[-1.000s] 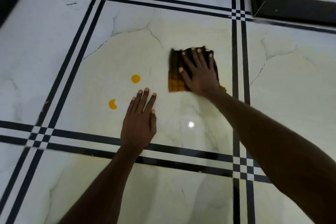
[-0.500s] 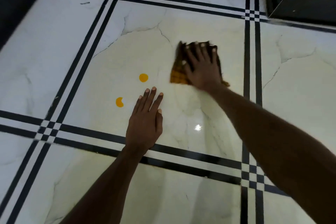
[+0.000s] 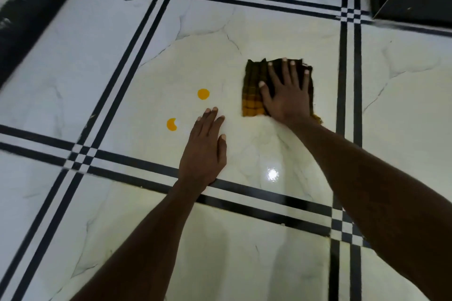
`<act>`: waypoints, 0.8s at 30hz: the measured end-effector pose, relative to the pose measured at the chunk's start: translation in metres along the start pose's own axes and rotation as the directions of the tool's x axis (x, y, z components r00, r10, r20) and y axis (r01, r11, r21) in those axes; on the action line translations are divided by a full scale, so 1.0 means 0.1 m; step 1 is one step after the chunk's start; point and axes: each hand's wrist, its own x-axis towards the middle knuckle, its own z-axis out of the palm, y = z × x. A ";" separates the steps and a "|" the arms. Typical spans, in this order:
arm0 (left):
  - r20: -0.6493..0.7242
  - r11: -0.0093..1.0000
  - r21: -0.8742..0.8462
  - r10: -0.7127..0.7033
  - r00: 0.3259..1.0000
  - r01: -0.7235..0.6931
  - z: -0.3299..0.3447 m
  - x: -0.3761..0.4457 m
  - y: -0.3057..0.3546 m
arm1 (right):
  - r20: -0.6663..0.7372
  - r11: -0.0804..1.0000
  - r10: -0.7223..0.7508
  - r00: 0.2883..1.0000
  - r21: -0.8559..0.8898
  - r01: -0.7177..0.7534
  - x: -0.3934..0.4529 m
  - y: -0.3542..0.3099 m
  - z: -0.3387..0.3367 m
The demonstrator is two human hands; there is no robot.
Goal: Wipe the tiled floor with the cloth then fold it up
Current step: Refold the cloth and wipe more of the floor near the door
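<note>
A dark brown and yellow checked cloth lies flat on the white marble-look tiled floor. My right hand presses down on the cloth with fingers spread, covering most of its right half. My left hand rests palm down on the bare tile, nearer to me and left of the cloth, fingers together and holding nothing. Two orange-yellow spots sit on the tile left of the cloth: a round spot and a crescent-shaped spot.
Black double stripes border the tile on all sides. A dark wall base runs along the far left. A black-edged step or ledge stands at the far right corner. A light reflection glints near my right forearm.
My right hand slid the cloth slightly away and back over the tile. The camera view shifted a little to the left. My left hand has stayed planted.
</note>
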 end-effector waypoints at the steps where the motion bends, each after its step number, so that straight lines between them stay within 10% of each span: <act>1: -0.002 1.000 -0.025 -0.006 1.000 0.006 -0.01 0.00 0.02 | -0.003 0.999 -0.052 0.999 0.000 0.052 -0.05 -0.15 0.03; 9: -0.051 0.993 -0.021 -0.115 0.992 0.114 -0.73 -0.25 -0.39 | 0.179 0.874 -0.465 0.867 -0.060 0.481 -1.36 0.37 -0.15; 17: -0.155 0.877 0.160 -0.431 0.889 0.453 -0.70 -0.56 -1.18 | -0.043 1.000 -0.028 0.999 -0.004 0.027 0.28 -0.27 0.10; 24: -0.119 0.875 0.141 -0.449 0.886 0.463 -0.79 -0.56 -1.15 | 0.005 0.866 -0.500 0.866 -0.009 0.500 -0.36 -1.61 0.30</act>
